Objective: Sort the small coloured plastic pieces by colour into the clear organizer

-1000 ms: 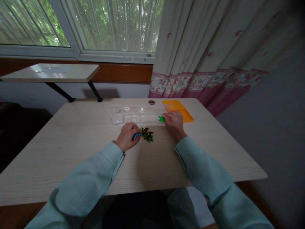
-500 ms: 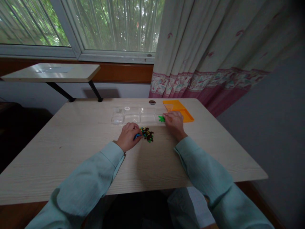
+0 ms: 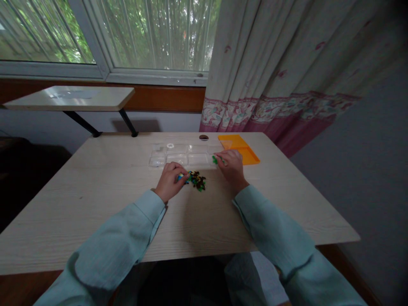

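Curling its fingers around blue pieces (image 3: 180, 177), your left hand (image 3: 168, 180) lies opposite your right hand (image 3: 233, 166), whose bent fingers meet green pieces (image 3: 214, 159), any pinch unclear.

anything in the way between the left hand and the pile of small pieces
Nothing visible stands in the way: the left hand is at the left edge of the pile, blue pieces showing by its fingers. The clear compartment tray lies beyond, not between.
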A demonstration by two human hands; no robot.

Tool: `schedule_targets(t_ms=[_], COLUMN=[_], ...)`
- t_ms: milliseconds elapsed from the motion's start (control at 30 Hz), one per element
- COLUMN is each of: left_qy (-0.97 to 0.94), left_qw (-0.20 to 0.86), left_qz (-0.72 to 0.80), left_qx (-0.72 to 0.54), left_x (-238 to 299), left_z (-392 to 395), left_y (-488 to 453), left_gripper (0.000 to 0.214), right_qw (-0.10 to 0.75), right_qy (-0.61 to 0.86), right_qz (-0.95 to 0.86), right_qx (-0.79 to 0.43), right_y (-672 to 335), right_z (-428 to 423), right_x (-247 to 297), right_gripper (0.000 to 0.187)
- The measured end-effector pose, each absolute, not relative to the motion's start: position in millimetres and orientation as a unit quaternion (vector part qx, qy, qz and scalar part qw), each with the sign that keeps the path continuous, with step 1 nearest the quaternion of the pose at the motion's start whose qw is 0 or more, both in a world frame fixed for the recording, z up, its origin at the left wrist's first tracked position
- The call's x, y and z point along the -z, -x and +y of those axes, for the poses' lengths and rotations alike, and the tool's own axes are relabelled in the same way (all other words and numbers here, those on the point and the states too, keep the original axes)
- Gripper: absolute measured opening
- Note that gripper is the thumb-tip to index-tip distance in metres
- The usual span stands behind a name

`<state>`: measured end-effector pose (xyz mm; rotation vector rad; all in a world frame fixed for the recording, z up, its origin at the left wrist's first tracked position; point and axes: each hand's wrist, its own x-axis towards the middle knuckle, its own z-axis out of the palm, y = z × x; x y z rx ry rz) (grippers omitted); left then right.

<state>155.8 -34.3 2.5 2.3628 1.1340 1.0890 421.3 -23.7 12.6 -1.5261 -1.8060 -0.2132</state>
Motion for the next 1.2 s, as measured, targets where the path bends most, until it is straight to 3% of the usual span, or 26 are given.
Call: schedule_targets(t_ms=[300, 1200], left_qy=[-0.752, -0.755], left_qw=[0.239, 0.259], left_qz=[0.416, 0.395], left_qx=[-0.453, -0.455], left_x=[-1.4, -4.3], left_z=[-32.1, -36.6], left_y=[-155.5, -158.3], left_gripper=[0.017, 0.021], right_qw=[0.368, 0.381], right_qy=[0.42, 0.41], right_qz=[-0.828, -0.827], right_qx=[0.039, 0.053], right_y=[-362.8, -352.7], right_z=[-55.0, -59.5], right_x=[-18.6, -18.6], right_gripper=[0.019, 0.017])
